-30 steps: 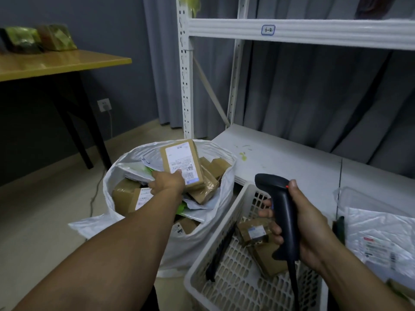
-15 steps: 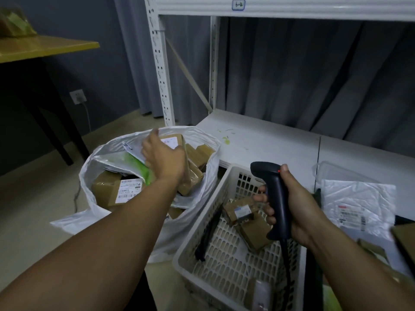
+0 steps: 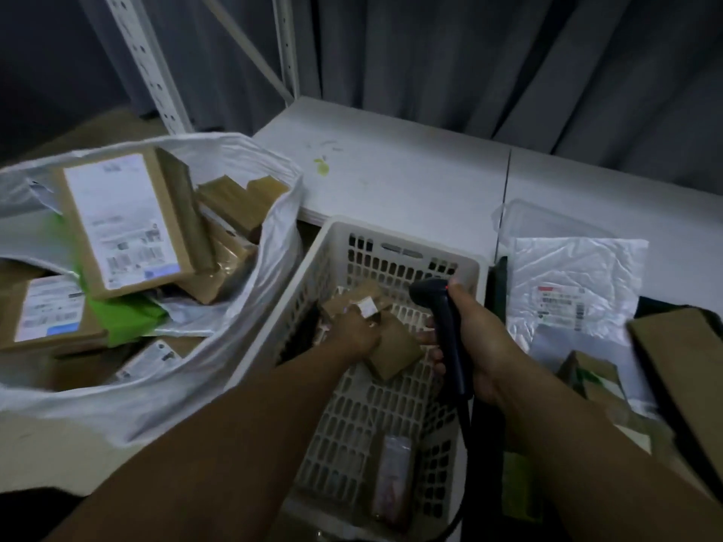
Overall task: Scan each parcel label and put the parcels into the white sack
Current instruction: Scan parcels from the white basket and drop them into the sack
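Note:
The white sack (image 3: 250,291) stands open at the left, holding several brown parcels; the top one (image 3: 121,221) lies label up. A white slotted basket (image 3: 391,232) sits in the middle. Inside it, my left hand (image 3: 354,334) reaches down and its fingers curl on a small brown parcel (image 3: 365,297) with a white label. Another brown parcel (image 3: 397,352) lies right beside that hand. My right hand (image 3: 485,346) grips a black barcode scanner (image 3: 442,318) over the basket's right side, its head pointing left at the parcels.
A clear-wrapped item (image 3: 393,479) lies at the basket's near end. On the white shelf (image 3: 391,174) to the right are a white poly mailer (image 3: 571,291) and a brown cardboard box (image 3: 680,369). A white rack upright (image 3: 144,64) rises behind the sack.
My left hand let go of the labelled parcel in the sack and moved right, down into the basket onto a small parcel. The view tilted down. The scanner hand stayed over the basket.

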